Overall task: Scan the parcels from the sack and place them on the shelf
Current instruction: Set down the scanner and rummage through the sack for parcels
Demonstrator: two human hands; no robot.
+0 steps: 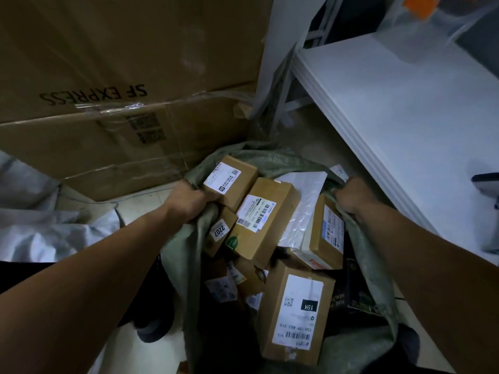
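Observation:
A green woven sack [186, 255] lies open on the floor below me, full of several brown cardboard parcels with white labels. The nearest parcel [294, 317] carries a "15H" label; another parcel [266, 220] lies in the middle, and a white plastic mailer [302, 201] sits beside it. My left hand [189, 201] grips the sack's left rim. My right hand [351, 194] grips the sack's right rim. The white shelf [399, 103] stands to the right.
A large "SF EXPRESS" cardboard box [121, 98] fills the back left. Pale plastic bags [40, 228] lie on the floor at left. A dark handheld device [486, 182] rests at the shelf's right edge. A plastic-wrapped item [432, 25] sits at the shelf's far end.

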